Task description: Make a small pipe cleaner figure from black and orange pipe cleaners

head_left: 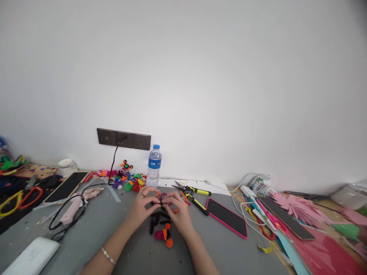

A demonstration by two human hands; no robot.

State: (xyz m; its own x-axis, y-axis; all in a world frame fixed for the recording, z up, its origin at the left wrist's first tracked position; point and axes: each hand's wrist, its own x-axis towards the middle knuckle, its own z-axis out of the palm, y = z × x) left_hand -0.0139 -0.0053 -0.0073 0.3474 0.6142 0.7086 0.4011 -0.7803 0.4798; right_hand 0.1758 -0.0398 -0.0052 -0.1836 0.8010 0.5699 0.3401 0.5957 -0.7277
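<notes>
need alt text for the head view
A person's left hand and right hand pinch a small black strip above a grey tabletop. Below lie black pieces and an orange-and-magenta piece; a water bottle stands beyond, with yellow-handled snips and a phone to the right.

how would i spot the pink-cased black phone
Across the grey mat, find the open metal cutters with yellow and black handles. Right of them lies the black phone, its bright pink rim unlike the pale one on the leftmost phone.
</notes>
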